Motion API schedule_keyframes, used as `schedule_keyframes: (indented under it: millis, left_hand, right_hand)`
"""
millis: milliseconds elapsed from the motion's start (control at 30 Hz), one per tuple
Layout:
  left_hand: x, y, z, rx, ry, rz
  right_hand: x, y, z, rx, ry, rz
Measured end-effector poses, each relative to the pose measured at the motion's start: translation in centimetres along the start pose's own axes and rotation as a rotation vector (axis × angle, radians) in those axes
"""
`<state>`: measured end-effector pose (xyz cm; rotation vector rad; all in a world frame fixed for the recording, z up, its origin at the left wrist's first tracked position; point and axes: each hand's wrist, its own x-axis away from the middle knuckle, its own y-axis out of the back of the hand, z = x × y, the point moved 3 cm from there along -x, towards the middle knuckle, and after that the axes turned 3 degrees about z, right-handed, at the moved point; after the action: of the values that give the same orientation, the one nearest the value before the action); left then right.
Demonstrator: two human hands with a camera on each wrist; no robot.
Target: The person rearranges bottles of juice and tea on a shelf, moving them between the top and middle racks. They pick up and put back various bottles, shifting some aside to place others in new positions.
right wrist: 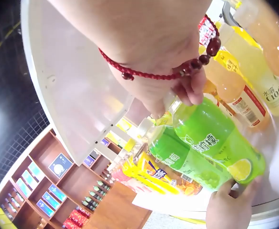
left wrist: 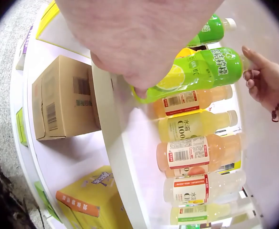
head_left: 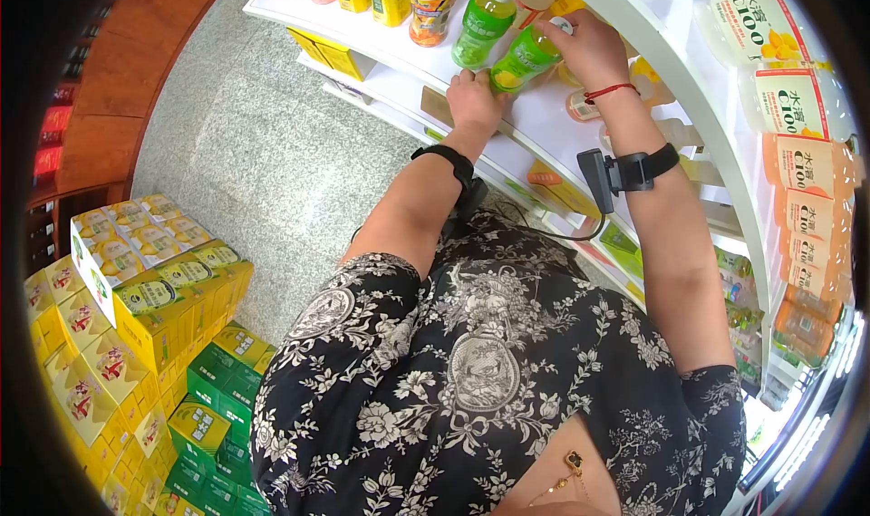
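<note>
R hand (head_left: 594, 52): fingers clamped round top of tilted grn lemon btl (head_left: 526, 60) | L hand (head_left: 475, 102): fingers at btl base, can't tell if clamped | 2nd grn btl (head_left: 484, 28) just beside

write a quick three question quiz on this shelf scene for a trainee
1. Short answer: what fruit is pictured on the green bottle held by both ends?
2. True or false: the right hand is at that bottle's cap end.
3. Fill in: the red bracelet is worn on the ____ wrist.

Key
1. Lemon
2. True
3. Right
</note>
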<state>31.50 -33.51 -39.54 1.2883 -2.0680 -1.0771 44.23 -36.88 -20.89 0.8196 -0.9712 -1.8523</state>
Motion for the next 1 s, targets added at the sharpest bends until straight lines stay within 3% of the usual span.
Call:
schedule_keyframes:
  millis: [500,867,1000]
  left_hand:
    - [-0.1,-0.4,0.2,0.044,0.018,-0.023]
    - [-0.2,0.0,0.0,0.024,0.019,0.011]
    - [-0.1,0.2,0.0,0.017,0.01,0.041]
  right_hand:
    - [0.0,-0.4,-0.1,0.024,-0.021,-0.011]
    - [0.7,0.3,0.3,0.007,0.044,0.003]
    - [0.1,1.0,-2.1,-0.044,0.106,-0.045]
